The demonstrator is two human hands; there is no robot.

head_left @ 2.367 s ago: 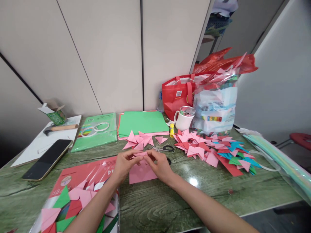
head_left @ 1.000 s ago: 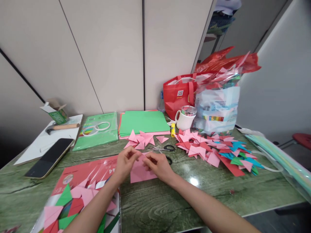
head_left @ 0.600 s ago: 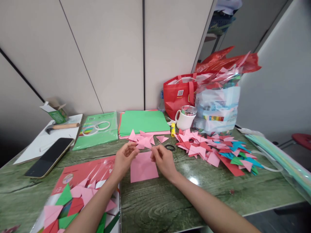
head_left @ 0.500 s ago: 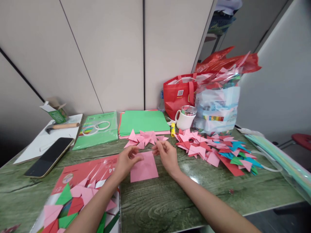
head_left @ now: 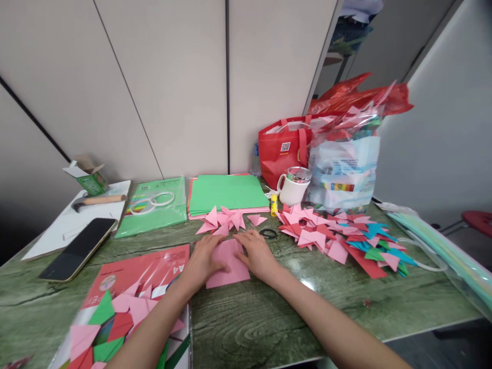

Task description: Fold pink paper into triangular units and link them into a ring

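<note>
Green marble-pattern table [head_left: 269, 328] carried the pink square sheet [head_left: 227, 266], flat, lying between both hands. Left hand [head_left: 203, 260] pressed its left edge, right hand [head_left: 258, 254] its right corner; fingers spread flat, nothing gripped. Scissors [head_left: 268, 234] just beyond the right hand.

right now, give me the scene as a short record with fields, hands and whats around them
left hand: flat on the pink square sheet, left edge
right hand: flat on the same sheet, right edge
surface: green wood-grain table
behind hands: folded pink pieces, scissors, green paper stack
right side: mixed folded pile, white mug, red bag
left side: phone, tape rolls
</note>
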